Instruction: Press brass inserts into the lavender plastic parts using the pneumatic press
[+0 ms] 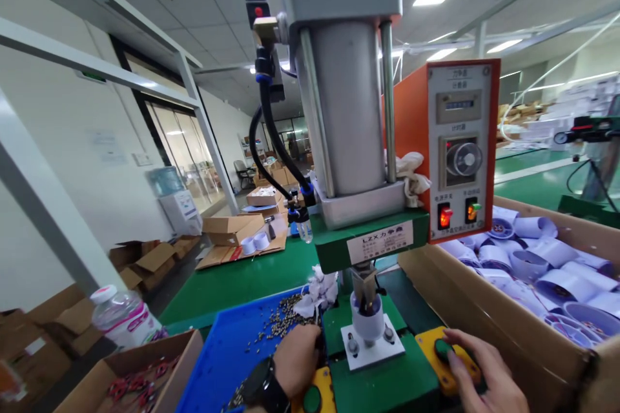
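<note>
A pneumatic press (339,103) stands in front of me. A white plastic ring (367,317) sits under its ram, over a white plate (372,345) with bolts. My left hand (296,356), with a black watch on the wrist, is curled beside the press base, above the left green button (312,398). Its fingertips are mostly hidden, and I cannot make out what they hold. My right hand (487,377) lies at the right yellow button box (426,339), thumb against its green button (442,350), fingers extended. Small metal parts (281,322) lie in the blue tray (213,358) by my left hand.
An orange control box (411,116) is beside the press. On the right, a cardboard box (421,277) holds many white rings (562,284). At left are a box of red parts (138,387) and a plastic bottle (121,316). Crumpled white paper (320,290) lies behind the tray.
</note>
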The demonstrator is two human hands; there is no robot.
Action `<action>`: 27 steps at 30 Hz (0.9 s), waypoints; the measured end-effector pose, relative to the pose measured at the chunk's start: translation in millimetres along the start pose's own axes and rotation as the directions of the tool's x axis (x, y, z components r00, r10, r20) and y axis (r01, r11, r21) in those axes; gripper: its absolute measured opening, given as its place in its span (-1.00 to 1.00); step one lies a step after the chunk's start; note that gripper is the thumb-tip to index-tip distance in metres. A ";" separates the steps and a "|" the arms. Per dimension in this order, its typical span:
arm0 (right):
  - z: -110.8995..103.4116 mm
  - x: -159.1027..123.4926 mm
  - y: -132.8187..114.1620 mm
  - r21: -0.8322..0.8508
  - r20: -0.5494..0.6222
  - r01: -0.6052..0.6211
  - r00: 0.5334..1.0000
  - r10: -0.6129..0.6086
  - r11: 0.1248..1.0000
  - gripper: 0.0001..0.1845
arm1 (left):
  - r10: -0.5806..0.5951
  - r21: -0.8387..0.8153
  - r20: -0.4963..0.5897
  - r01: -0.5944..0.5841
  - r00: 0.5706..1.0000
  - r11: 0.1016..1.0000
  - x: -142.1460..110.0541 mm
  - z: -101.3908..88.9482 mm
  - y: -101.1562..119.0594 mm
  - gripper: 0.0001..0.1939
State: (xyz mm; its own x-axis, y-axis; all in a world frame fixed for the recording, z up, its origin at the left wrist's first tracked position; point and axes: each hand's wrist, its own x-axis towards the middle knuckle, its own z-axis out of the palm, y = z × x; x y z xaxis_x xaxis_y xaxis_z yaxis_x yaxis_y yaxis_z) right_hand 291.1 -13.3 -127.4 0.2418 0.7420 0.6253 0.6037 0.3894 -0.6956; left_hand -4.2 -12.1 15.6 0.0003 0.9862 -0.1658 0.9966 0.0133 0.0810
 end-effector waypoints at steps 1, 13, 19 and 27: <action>1.7 2.4 -7.7 0.057 0.010 -0.034 0.999 0.033 0.998 -0.69 | -0.007 -0.002 -0.015 0.007 1.000 1.000 -0.1 1.6 -0.4 -0.68; 48.1 59.0 -131.2 0.658 0.392 -0.221 0.917 -0.077 0.719 -0.14 | -0.058 -0.037 -0.097 0.054 0.994 0.998 5.3 15.1 -9.8 -0.78; 54.7 18.0 -146.9 0.691 0.086 -0.098 0.995 0.052 0.716 -0.13 | -0.047 -0.032 -0.112 0.044 0.993 0.999 8.5 16.7 -11.5 -0.74; 40.9 -55.1 -126.7 0.529 0.281 -0.206 0.958 0.060 0.823 -0.25 | -0.001 0.000 -0.091 0.001 0.996 1.000 3.9 12.0 0.3 -0.72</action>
State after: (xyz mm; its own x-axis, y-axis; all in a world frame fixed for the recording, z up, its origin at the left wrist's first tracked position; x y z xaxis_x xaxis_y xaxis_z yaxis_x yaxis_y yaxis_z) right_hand 170.2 -81.2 -88.2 0.0546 0.8871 0.4584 0.0453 0.4564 -0.8886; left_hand -3.0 -10.2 3.1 -0.0080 0.9971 -0.0753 0.9966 0.0141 0.0806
